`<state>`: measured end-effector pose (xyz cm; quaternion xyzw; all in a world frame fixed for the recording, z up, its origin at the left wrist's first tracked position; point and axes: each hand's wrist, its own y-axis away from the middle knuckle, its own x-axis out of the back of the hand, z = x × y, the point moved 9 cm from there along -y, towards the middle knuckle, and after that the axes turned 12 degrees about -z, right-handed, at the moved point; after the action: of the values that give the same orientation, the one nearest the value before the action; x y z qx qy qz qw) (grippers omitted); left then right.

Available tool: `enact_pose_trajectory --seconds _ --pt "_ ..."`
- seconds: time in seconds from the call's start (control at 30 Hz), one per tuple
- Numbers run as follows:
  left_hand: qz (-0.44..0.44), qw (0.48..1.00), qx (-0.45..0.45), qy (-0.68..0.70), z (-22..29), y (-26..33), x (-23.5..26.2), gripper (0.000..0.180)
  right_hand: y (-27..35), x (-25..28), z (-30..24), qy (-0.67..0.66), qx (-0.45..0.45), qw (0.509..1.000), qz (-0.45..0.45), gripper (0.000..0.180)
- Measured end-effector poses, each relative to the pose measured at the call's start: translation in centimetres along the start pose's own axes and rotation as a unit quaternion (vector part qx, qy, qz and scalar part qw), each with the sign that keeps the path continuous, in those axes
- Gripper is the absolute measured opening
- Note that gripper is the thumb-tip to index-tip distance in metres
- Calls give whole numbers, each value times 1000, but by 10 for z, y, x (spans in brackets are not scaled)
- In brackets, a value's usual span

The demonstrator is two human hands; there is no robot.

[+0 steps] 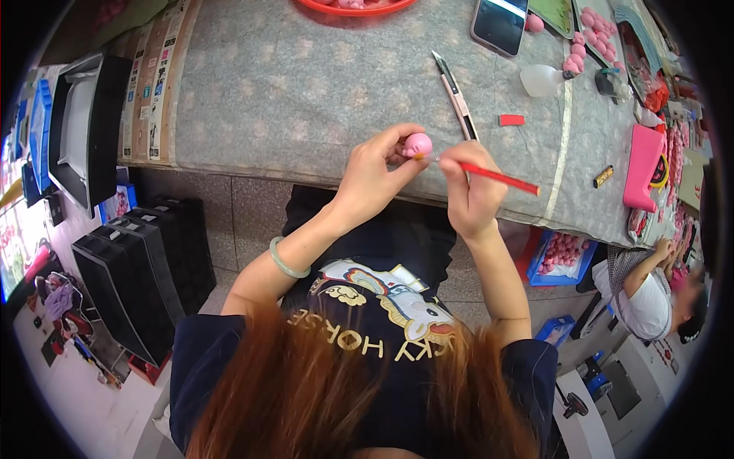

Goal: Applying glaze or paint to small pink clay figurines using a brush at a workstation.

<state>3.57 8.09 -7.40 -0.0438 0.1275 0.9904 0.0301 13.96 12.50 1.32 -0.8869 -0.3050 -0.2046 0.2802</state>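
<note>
Left hand (372, 172) pinching a small round pink clay ball (418, 144), right hand (470, 187) gripping a thin red paintbrush (501, 178) touching it, strip of white rectangular labels (150, 84) along the grey table (290, 84) edge, left side.

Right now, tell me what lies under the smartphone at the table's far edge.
The smartphone lies on the grey cloth covering the table; a pink ball sits beside it. Whatever sits directly beneath the phone is hidden.

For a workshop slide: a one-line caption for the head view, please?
Left hand holds a small pink figure while right hand touches a red brush to it.
</note>
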Motion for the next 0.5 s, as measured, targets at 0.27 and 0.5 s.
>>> enact_pose_trajectory --seconds 0.27,0.5 --pt "30 999 -20 18 -3 0 5 32 2 -1 7 -20 -20 1000 14 7" --pt "32 999 -14 7 -2 1 6 32 2 3 17 4 -82 996 20 5"
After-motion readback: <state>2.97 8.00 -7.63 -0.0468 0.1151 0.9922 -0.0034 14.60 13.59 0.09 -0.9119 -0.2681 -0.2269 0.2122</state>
